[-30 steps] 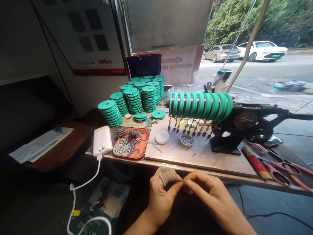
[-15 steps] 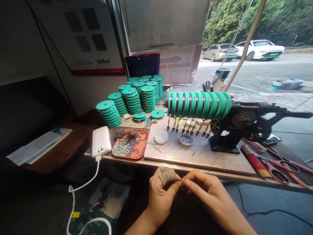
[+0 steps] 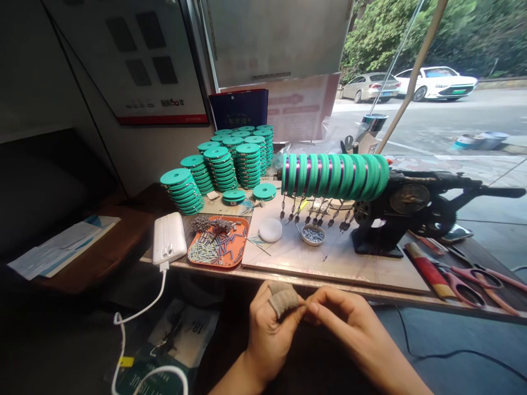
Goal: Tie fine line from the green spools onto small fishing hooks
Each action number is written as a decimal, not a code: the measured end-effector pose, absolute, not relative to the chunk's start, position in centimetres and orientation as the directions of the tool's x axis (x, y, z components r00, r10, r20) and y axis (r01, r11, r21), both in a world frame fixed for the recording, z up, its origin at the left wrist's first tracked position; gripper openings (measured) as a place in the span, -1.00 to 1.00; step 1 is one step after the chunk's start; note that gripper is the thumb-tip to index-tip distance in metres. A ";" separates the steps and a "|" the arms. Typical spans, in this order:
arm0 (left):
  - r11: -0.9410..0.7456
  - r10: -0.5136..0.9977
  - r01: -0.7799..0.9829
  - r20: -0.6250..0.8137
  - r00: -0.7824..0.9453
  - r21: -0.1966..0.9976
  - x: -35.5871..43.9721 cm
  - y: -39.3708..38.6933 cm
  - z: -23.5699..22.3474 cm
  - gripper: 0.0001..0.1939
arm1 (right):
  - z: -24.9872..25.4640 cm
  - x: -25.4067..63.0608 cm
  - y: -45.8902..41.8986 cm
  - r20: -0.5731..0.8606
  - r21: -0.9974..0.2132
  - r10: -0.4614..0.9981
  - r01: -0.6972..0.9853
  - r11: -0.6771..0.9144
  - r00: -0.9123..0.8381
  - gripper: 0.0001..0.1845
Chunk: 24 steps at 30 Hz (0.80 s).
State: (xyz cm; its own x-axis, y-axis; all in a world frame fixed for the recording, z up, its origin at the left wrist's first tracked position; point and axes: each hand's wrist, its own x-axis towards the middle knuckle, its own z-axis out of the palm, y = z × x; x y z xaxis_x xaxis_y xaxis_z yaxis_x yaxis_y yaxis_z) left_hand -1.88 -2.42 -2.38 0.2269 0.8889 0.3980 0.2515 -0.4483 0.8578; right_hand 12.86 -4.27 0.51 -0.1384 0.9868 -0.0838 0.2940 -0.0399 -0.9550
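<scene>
Just in front of the table edge, my left hand (image 3: 272,323) and my right hand (image 3: 343,318) meet with their fingertips pinched together. Whatever lies between the fingertips is too small to make out. A tan cloth wrap (image 3: 283,298) covers a finger of my left hand. Beyond them on a pale board (image 3: 284,263) stands a small round dish of grey beads (image 3: 313,235). Over the board a row of green spools (image 3: 335,176) wound with purple line sits on a black hand-cranked winder (image 3: 407,203). Swivel-like metal pieces (image 3: 317,219) hang below the spools.
Left of the board lie an orange tray (image 3: 239,260) of small metal parts and a white power bank (image 3: 169,237) with a cable. Behind them rise stacks of green spools (image 3: 248,164). Pink-handled scissors (image 3: 469,291) and a red-wrapped tool (image 3: 430,271) lie at the right.
My fingertips stay pinched together, with only a slight shift of the left hand. The whole view has moved a little; several hanging metal pieces have swung slightly.
</scene>
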 end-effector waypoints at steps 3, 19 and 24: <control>-0.506 0.860 0.295 0.449 0.242 0.810 -1.9 -2.4 -2.2 -0.91 | 0.5 12.8 -4.2 -0.082 -0.951 0.985 0.307 -0.032 -0.150 -0.65; -0.321 0.944 0.267 0.283 0.171 0.909 -1.7 -2.5 -2.1 -0.93 | 0.1 12.7 -4.4 0.074 -0.900 0.994 0.423 0.104 -0.085 -0.73; 0.030 0.999 0.004 -0.030 0.012 1.000 -2.4 -2.3 -2.0 -0.79 | -1.0 12.5 -5.3 0.420 -0.784 0.907 0.520 0.340 0.039 -0.86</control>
